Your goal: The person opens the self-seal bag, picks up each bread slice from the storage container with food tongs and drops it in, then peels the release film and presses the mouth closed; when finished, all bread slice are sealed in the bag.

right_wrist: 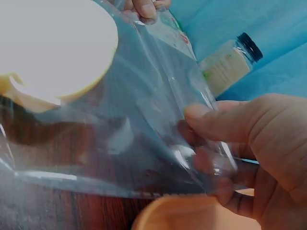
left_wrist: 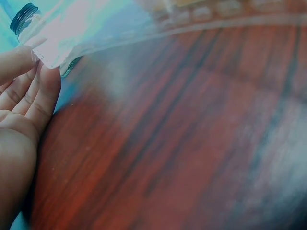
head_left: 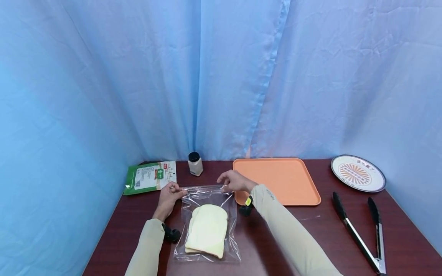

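A clear plastic bag (head_left: 232, 230) lies on the dark wooden table with slices of bread (head_left: 208, 230) inside, at least two stacked. My left hand (head_left: 170, 198) pinches the far left corner of the bag between thumb and fingers; the left wrist view shows that corner of film held in the fingertips. At the far right corner my right hand (head_left: 235, 181) grips the bag's edge, thumb on top and fingers beneath, as the right wrist view (right_wrist: 268, 148) makes plain. Both hands are at the bag's far edge, beyond the bread.
A green and white packet (head_left: 150, 178) lies at the back left, beside a black-lidded jar (head_left: 195, 166). Behind my right hand is an orange tray (head_left: 279, 180). Farther right are a patterned white plate (head_left: 359, 174) and metal tongs (head_left: 362, 239) with black tips. Blue curtains (head_left: 224, 76) surround the table.
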Available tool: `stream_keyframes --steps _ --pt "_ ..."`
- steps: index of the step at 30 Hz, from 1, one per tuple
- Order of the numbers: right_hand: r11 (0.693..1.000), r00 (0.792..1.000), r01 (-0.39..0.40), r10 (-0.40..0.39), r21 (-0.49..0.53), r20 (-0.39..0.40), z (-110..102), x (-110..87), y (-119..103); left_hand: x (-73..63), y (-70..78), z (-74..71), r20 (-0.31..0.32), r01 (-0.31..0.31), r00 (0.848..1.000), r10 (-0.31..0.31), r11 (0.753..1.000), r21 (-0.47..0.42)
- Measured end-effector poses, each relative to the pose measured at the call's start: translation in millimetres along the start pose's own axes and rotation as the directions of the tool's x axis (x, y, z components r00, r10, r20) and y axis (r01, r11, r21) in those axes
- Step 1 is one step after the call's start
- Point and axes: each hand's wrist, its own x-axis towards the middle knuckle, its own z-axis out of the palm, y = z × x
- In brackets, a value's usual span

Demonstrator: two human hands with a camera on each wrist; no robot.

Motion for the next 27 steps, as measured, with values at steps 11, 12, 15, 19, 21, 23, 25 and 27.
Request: stream_keyframes --steps 11,12,15,19,21,23,25,27 --pt "1.0 0.999 0.003 -0.004 -0.02 -0.049 -8.1 -10.9 7.9 1.8 3.4 2.0 -0.001 0.02 1.0 -0.02 1.0 -0.014" --pt "0.999 0.998 0.009 -0.011 -0.032 -0.067 -9.6 -12.5 8.6 1.9 4.1 1.4 0.002 0.021 1.0 -0.021 1.0 -0.016" --pt "0.999 0.993 0.021 -0.025 -0.038 -0.117 -16.9 -23.1 12.3 0.7 6.3 1.7 0.011 0.024 1.0 -0.024 1.0 0.004" --pt "0.999 0.983 0.027 -0.035 -0.046 -0.183 -27.5 -40.5 19.5 0.7 12.3 1.0 0.041 0.026 0.999 -0.028 0.998 0.056" --pt "0.998 0.976 0.025 -0.038 -0.064 -0.214 -31.4 -51.8 24.6 0.1 15.4 0.6 0.06 0.025 0.998 -0.03 0.995 0.095" --pt "0.998 0.971 0.019 -0.034 -0.065 -0.238 -34.0 -64.1 30.4 -0.3 18.0 0.0 0.074 0.026 0.997 -0.036 0.991 0.132" --pt "0.997 0.965 0.014 -0.032 -0.072 -0.261 -35.4 -77.5 36.8 -1.3 21.0 -1.3 0.079 0.025 0.996 -0.04 0.984 0.176" --pt "0.997 0.958 0.001 -0.023 -0.078 -0.284 -36.5 -91.5 43.1 -2.1 23.7 -2.7 0.068 0.037 0.996 -0.053 0.974 0.223"
